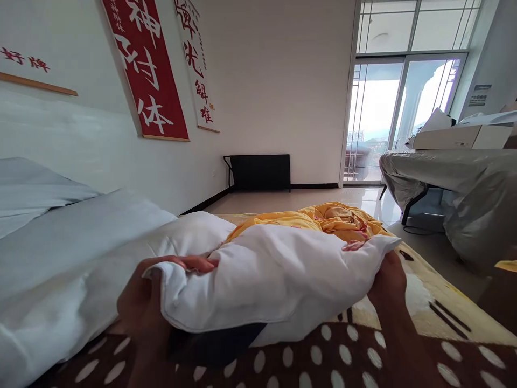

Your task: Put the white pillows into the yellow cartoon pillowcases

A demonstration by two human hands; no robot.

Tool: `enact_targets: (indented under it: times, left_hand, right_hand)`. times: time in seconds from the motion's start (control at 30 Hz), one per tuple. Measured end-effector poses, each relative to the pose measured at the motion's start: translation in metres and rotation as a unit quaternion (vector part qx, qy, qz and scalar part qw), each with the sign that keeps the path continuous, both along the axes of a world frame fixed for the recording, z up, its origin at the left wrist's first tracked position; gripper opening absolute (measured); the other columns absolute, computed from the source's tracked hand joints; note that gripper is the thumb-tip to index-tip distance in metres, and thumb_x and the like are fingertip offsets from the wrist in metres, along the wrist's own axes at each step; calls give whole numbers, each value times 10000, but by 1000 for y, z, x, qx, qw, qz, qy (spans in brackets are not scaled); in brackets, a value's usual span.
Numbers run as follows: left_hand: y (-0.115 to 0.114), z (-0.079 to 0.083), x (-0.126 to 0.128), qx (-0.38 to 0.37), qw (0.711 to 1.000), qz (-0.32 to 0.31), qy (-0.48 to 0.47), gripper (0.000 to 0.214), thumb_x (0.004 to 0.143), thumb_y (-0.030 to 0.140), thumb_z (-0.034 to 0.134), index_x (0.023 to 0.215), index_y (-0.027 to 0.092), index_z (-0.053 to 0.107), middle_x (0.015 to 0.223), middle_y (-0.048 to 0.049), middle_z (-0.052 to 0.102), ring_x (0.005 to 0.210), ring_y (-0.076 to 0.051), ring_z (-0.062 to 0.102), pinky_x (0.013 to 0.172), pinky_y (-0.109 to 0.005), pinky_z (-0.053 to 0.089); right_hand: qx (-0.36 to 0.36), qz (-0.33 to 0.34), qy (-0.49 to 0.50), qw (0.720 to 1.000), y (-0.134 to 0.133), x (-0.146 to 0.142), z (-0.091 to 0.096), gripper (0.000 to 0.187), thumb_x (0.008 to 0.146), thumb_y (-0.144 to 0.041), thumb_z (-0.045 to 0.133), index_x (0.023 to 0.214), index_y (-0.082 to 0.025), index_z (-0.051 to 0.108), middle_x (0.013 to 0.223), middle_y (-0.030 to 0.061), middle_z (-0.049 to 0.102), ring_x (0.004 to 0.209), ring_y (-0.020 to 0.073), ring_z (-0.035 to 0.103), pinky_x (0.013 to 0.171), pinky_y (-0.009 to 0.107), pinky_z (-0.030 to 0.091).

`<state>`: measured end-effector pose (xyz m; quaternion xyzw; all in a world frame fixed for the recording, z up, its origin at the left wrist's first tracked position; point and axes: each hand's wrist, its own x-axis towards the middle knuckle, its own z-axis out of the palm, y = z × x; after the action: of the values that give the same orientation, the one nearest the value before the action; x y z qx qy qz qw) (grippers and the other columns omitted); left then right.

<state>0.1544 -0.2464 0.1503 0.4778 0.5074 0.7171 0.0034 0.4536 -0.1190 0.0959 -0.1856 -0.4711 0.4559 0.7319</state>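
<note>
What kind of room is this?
It's probably a bedroom, though I can't be sure. There's puffy white bedding held up in front, a crumpled yellow cloth just beyond it, and a brown cover with pale spots spread out below.

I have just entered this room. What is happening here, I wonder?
A person is holding what looks like a white pillow with both hands: the left hand grips one end, the right hand the other. It is over a spotted blanket. A rumpled yellow cloth lies just beyond it, and white bedding is heaped to the left.
</note>
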Motion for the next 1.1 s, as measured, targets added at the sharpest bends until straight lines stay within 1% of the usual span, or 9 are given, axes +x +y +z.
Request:
enact_targets:
  times: [0.1, 0.2, 0.3, 0.4, 0.5, 0.63, 0.77, 0.97, 1.1]
  left_hand:
    - [6, -9, 28, -98, 986, -124, 59, 384, 843, 522, 452, 643, 201, 521, 563, 6, 580, 566, -154, 525, 582, -284, 429]
    - [20, -20, 50, -241, 924, -178, 235, 390, 875, 454, 408, 609, 198, 536, 563, 2, 579, 545, -139, 496, 585, -268, 400]
    - [33, -31, 69, -209, 902, -187, 327, 290, 879, 347, 402, 661, 204, 528, 654, -7, 589, 662, -155, 526, 674, -260, 411]
    - [34, -33, 80, -154, 937, -144, 279, 268, 896, 313, 355, 700, 204, 503, 664, 0, 546, 638, -141, 489, 643, -243, 400]
    - [29, -30, 82, -181, 949, -142, 217, 290, 903, 359, 350, 670, 212, 442, 586, 34, 464, 549, -122, 414, 560, -234, 361]
    - [29, -33, 81, -234, 921, -220, 221, 378, 900, 443, 316, 601, 213, 339, 551, 41, 393, 548, -121, 380, 544, -239, 330]
    - [30, -37, 82, -263, 898, -220, 275, 396, 800, 534, 474, 595, 197, 426, 540, 41, 414, 556, -129, 392, 550, -251, 311]
    - [26, -32, 85, -323, 871, -262, 261, 390, 870, 432, 433, 590, 167, 500, 557, 33, 489, 572, -118, 406, 575, -238, 317]
    - [30, -34, 80, -314, 886, -270, 209, 438, 883, 471, 378, 558, 179, 382, 536, 41, 346, 555, -104, 300, 520, -240, 267]
  right_hand:
    - [33, 107, -157, 981, -10, -10, -1, 303, 810, -446, 547, 645, -192, 564, 646, 16, 591, 597, 159, 541, 541, 282, 452]
    - [92, 153, -355, 918, -21, -31, -4, 339, 849, -419, 521, 605, -191, 467, 578, -29, 483, 562, 115, 428, 534, 244, 376]
    - [153, 184, -467, 851, -27, -52, -9, 294, 874, -341, 502, 630, -192, 435, 559, -54, 430, 565, 98, 368, 575, 238, 344]
    - [137, 164, -426, 879, -29, -61, -10, 294, 894, -329, 458, 637, -195, 412, 587, -49, 407, 585, 102, 365, 583, 243, 337]
    - [146, 151, -355, 911, -28, -61, -8, 279, 897, -329, 446, 656, -189, 443, 710, -11, 489, 681, 122, 448, 655, 259, 373]
    - [169, 189, -370, 894, -30, -63, -6, 296, 875, -307, 486, 613, -187, 421, 707, -6, 504, 678, 123, 459, 649, 262, 368]
    - [167, 170, -393, 888, -33, -68, -8, 301, 855, -258, 485, 581, -190, 380, 631, -25, 454, 622, 112, 420, 597, 255, 332]
    - [214, 127, -453, 856, -33, -70, -12, 299, 863, -191, 452, 581, -193, 353, 598, -32, 423, 611, 112, 418, 574, 246, 320]
    - [227, -15, -432, 873, -44, -65, -4, 33, 842, -211, 533, 816, -193, 526, 832, 24, 561, 784, 155, 515, 695, 280, 418]
